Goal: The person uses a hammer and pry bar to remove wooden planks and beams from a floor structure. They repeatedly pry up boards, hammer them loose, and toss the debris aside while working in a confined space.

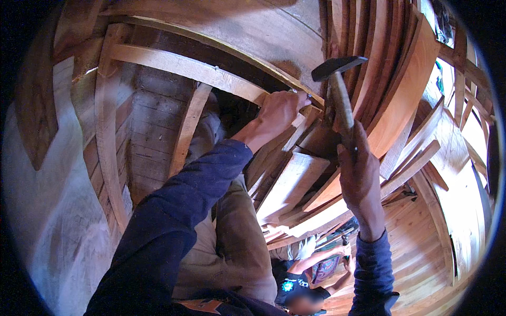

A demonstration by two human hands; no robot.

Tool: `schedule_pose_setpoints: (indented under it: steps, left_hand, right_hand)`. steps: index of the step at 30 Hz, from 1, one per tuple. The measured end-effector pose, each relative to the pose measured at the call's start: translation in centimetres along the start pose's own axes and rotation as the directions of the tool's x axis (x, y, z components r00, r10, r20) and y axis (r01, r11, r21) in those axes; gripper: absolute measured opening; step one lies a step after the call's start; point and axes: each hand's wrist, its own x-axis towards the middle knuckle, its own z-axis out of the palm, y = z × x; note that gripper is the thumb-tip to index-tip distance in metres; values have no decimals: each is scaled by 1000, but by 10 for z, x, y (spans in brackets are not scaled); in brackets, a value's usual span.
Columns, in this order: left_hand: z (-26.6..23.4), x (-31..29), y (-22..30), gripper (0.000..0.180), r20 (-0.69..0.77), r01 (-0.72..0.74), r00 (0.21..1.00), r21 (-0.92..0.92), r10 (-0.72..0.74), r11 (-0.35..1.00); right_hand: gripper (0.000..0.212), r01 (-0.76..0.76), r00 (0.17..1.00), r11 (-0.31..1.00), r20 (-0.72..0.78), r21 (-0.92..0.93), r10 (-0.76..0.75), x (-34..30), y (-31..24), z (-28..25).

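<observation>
A hammer [342, 100] with a dark metal head and pale wooden handle stands raised in my right hand [360, 174], whose fingers wrap round the lower handle. Left of it, my left hand [279, 113] is closed at the right end of a pale wooden strip [195, 71]. Its fingertips press together beside a thin curved batten [253, 55]; whatever they pinch is too small to make out. The hammer head is up and to the right of those fingers, apart from them.
Several curved reddish planks [406, 79] stand stacked at upper right. A wooden upright [190, 129] props the strip. Short boards [292, 181] lie below my hands. Another person [300, 279] is at the lower middle, arms raised. A pale sheet [68, 231] hangs at left.
</observation>
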Motion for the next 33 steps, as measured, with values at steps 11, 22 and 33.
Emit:
schedule_pose_setpoints:
  steps: [11, 22, 33]
  left_hand:
    - [0, 10, 4, 29, 66, 118, 991, 12, -119, 993]
    - [-2, 8, 9, 29, 87, 154, 982, 124, -166, 980]
    - [4, 4, 3, 26, 77, 159, 983, 101, -167, 982]
  right_hand:
    - [49, 96, 995, 995, 4, -22, -95, 3, 11, 4]
    - [51, -9, 1000, 1000, 1, 11, 9, 7, 8, 1]
    - [52, 7, 989, 997, 145, -77, 5, 10, 8, -15]
